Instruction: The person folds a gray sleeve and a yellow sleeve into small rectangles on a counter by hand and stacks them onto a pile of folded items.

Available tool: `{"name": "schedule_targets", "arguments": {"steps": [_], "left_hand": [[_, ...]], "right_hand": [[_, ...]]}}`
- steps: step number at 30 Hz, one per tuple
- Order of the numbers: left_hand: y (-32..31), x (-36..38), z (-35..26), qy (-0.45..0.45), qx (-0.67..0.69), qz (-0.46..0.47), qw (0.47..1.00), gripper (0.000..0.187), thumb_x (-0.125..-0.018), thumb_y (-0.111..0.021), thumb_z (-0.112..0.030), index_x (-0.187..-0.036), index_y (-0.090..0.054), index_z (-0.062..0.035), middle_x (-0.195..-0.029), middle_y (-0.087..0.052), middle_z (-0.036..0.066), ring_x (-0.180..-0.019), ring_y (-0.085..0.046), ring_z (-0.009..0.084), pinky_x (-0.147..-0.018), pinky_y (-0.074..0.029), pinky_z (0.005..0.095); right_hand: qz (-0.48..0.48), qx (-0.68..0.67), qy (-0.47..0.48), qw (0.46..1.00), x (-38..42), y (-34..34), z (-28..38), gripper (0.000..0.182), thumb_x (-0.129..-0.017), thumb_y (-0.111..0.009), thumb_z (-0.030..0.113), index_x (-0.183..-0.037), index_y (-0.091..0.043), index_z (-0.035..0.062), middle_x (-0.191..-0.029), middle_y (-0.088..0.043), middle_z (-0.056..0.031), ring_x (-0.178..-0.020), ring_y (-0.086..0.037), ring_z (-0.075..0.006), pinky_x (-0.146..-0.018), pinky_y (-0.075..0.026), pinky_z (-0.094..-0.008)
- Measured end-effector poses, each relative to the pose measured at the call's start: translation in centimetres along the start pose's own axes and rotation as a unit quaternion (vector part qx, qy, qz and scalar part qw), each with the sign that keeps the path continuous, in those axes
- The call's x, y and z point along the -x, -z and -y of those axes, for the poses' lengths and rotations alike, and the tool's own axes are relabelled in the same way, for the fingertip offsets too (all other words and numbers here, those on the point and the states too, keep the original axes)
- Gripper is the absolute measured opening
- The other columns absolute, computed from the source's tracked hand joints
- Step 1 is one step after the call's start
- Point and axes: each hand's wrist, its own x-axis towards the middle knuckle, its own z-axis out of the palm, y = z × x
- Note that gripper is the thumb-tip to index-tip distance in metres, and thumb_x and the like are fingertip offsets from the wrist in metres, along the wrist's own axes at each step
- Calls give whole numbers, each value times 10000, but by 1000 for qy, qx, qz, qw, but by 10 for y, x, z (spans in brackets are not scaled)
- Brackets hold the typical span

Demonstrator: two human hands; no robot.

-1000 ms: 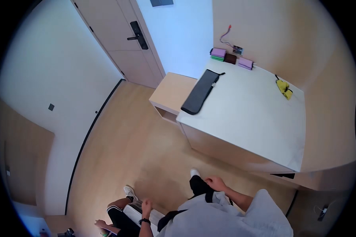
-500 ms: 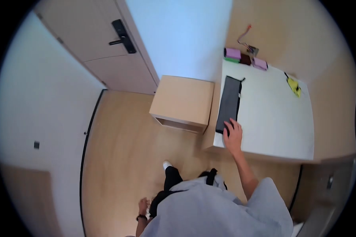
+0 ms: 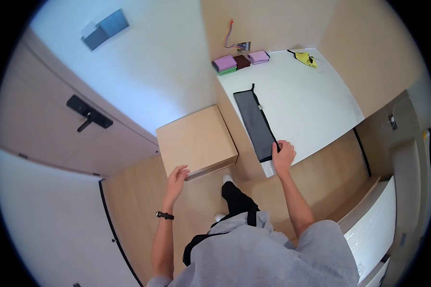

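A long folded grey cloth [image 3: 255, 125] with black edging and a small hanging loop at its far end lies along the left side of the white tabletop [image 3: 306, 103]. My right hand [image 3: 284, 155] is at its near right corner, fingers curled over the black edge and closed on it. My left hand [image 3: 176, 182], with a dark watch on the wrist, is in the air by the front edge of the low wooden cabinet [image 3: 196, 136]. Its fingers are extended, with nothing in them.
Folded purple cloths [image 3: 225, 62] with green and brown ones sit against the back wall, below an outlet with loose wires [image 3: 243, 46]. A yellow cloth [image 3: 305, 59] lies at the back right. On the left is a door with a black handle [image 3: 88, 115]. Wrapped panels [image 3: 373, 234] lean at right.
My left hand has risen from beside my body to the cabinet's front. My right hand has shifted from the cloth's top to its right edge. The view has turned right.
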Motion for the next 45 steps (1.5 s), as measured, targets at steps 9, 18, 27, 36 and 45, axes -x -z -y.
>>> {"name": "schedule_targets", "arguments": {"steps": [9, 18, 27, 36, 45], "left_hand": [[-60, -148, -91, -56, -122, 133, 982, 274, -984, -566, -115, -1238, -628, -32, -1064, -701, 100, -973, -646, 151, -864, -506, 301], [-200, -304, -141, -258, -291, 140, 910, 371, -883, -650, -101, -1250, -619, -59, -1172, -654, 140, -1125, -593, 311, -968, -484, 396], [-229, -356, -143, -330, -488, 301, 750, 387, -823, -743, -139, -1205, -678, -139, -1146, -608, 103, -1093, -556, 328, -972, -471, 406], [-225, -377, -162, -353, -482, 391, 700, 209, -731, -810, -136, -872, -657, -112, -977, -621, 66, -987, -564, 302, -826, -448, 423], [-219, -367, -189, -554, -336, 323, 690, 189, -668, -774, -53, -797, -636, -63, -1016, -661, 45, -1031, -577, 282, -908, -449, 411]], "right_hand": [[0, -28, 90, 996, -26, 9, -20, 126, -868, -675, 159, -937, -615, 72, -931, -565, -91, -916, -549, -293, -821, -391, -435], [-27, -48, 27, 998, -38, 20, -23, 219, -844, -699, 111, -1061, -678, 86, -926, -575, -82, -896, -543, -279, -806, -394, -404], [-29, -59, -139, 988, -18, 26, -6, 203, -781, -775, 133, -977, -718, 130, -953, -607, -68, -904, -592, -263, -750, -478, -403], [137, -72, -226, 962, -46, 48, 10, 158, -770, -753, 78, -896, -658, 92, -786, -626, -72, -851, -628, -296, -738, -519, -410], [-190, -18, -22, 981, -64, 72, 7, 239, -609, -664, -112, -756, -632, 74, -823, -554, -65, -855, -540, -302, -707, -455, -414]]}}
